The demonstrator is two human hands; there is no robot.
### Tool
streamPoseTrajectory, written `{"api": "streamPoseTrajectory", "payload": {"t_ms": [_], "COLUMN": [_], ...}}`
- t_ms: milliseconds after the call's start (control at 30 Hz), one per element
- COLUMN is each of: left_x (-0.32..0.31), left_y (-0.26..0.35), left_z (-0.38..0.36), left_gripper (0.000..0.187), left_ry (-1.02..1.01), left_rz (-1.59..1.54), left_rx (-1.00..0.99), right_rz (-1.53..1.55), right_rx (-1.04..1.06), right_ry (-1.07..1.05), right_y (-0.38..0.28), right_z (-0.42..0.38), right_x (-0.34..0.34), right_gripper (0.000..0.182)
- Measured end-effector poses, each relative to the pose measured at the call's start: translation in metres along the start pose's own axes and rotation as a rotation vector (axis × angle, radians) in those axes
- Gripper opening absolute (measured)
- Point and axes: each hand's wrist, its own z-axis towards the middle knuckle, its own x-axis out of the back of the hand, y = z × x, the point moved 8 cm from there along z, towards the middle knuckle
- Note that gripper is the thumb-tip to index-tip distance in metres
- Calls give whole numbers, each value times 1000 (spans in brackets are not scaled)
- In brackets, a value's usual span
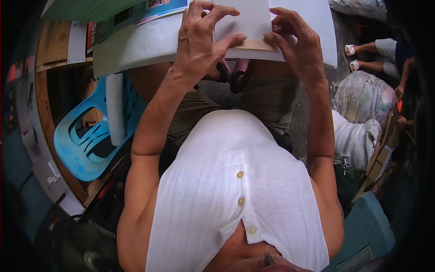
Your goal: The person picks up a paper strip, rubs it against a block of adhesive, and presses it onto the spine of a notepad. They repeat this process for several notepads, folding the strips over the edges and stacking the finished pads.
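Note:
A pale sheet of paper or thin card (247, 20) lies on the white work surface (145, 43) at the top of the view, with a tan strip (256, 44) along its near edge. My left hand (197, 38) is at its left side, thumb and index finger apart, their tips resting on the sheet. On the opposite side, my right hand (295, 40) has bent fingers at the sheet's right edge, its thumb tip by the tan strip. The undersides of the right fingers are hidden.
A blue plastic chair (84, 147) with a white roll (115, 109) stands at left. Printed sheets (156, 11) lie at the surface's upper left. A fan (84, 245) is lower left. Stuffed plastic bags (364, 97) and another person's sandaled feet (353, 58) are at right.

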Motion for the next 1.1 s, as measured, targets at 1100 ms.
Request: {"api": "streamPoseTrajectory", "payload": {"t_ms": [1100], "left_x": [-20], "left_y": [55], "left_z": [-35], "left_gripper": [34], "left_ry": [131], "left_rz": [23], "left_rx": [-519], "right_rz": [50], "right_rx": [-68], "right_ry": [63], "right_y": [-17], "right_z": [-15], "right_x": [-3], "right_gripper": [49]}}
